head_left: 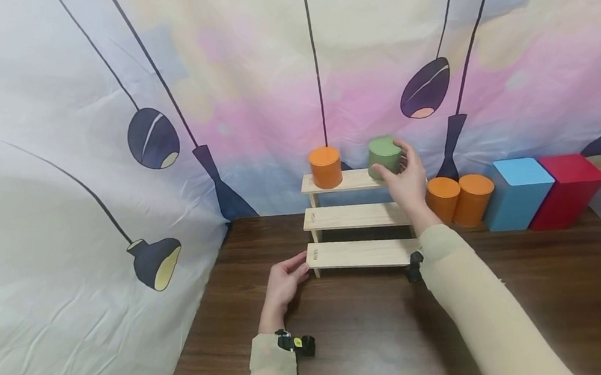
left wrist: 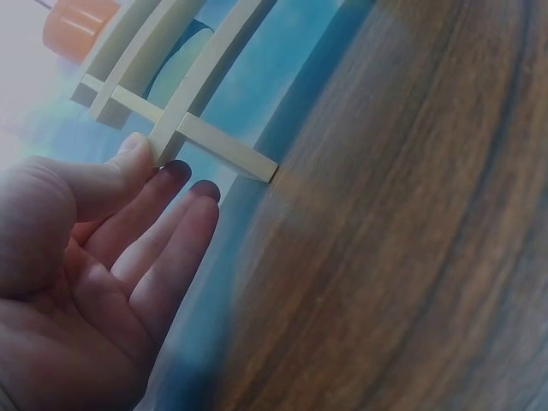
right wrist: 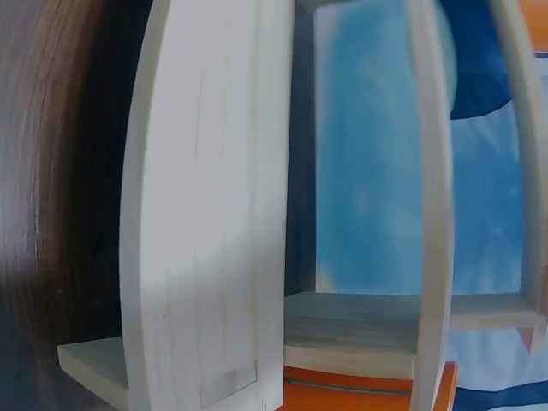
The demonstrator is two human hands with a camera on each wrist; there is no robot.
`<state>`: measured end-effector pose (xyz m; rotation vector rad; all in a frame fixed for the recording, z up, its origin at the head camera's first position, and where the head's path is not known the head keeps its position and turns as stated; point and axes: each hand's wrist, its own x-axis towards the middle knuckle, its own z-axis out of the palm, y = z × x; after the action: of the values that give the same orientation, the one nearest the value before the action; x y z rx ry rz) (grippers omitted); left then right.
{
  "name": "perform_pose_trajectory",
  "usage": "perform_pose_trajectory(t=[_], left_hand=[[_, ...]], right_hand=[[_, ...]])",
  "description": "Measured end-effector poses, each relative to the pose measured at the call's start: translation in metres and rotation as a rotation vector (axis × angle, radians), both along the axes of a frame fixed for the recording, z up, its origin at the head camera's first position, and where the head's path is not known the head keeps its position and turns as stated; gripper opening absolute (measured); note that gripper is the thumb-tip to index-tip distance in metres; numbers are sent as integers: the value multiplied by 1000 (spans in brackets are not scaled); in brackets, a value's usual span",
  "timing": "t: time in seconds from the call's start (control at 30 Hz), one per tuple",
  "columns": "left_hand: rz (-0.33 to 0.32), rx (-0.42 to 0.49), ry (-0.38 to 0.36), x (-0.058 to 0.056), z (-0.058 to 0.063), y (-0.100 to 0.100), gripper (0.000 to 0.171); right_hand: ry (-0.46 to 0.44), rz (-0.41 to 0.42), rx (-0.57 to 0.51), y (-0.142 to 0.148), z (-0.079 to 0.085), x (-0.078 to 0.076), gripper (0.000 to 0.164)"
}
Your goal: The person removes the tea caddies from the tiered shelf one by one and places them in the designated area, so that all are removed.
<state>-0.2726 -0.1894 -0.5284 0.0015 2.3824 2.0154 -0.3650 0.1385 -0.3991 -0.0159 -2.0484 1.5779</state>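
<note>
A three-step wooden shelf (head_left: 361,253) stands on the dark table against the backdrop. My right hand (head_left: 410,184) grips a green round tin (head_left: 380,157) at the right part of the top step, thumb on its front and fingers round its right side. Whether the tin's base touches the step I cannot tell. An orange round tin (head_left: 326,170) stands at the left of the same step. At the lowest step's left end, my left hand (head_left: 282,283) pinches the board; the left wrist view shows the thumb (left wrist: 124,175) against the board's end. The right hand is outside the right wrist view.
Two more orange tins (head_left: 444,199) stand on the table right of the shelf. Beside them are a blue box (head_left: 519,196) and a red box (head_left: 569,192). A cloth backdrop (head_left: 248,96) printed with lamps hangs behind and at the sides.
</note>
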Motion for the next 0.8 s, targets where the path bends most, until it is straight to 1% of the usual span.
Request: perform_pose_trajectory(t=[0.13,0.3,0.43,0.53,0.67,0.77,0.8], left_hand=[[2,4,8,-1,0,0,33],[13,0,7,-1,0,-1,33],[11,-5,9,0,-2,-3,33],[7,-2,6,0,-2,-3,34],[10,-4,3,0,-2,-2,33],[5,-5,3,-1,-2,-1,34],[2,-6,3,-1,-2,-1,34]], right_hand=[[37,68,-157,6,0,5,77],[92,114,-255,12,-6,21,76],[151,136,-290,21,-13,40,77],[173,123,-298,31,-16,56,84],[173,121,-343,51,-18,79,91],[152,113,-379,71,-22,97,90],[133,97,-378,77,-24,103,89]])
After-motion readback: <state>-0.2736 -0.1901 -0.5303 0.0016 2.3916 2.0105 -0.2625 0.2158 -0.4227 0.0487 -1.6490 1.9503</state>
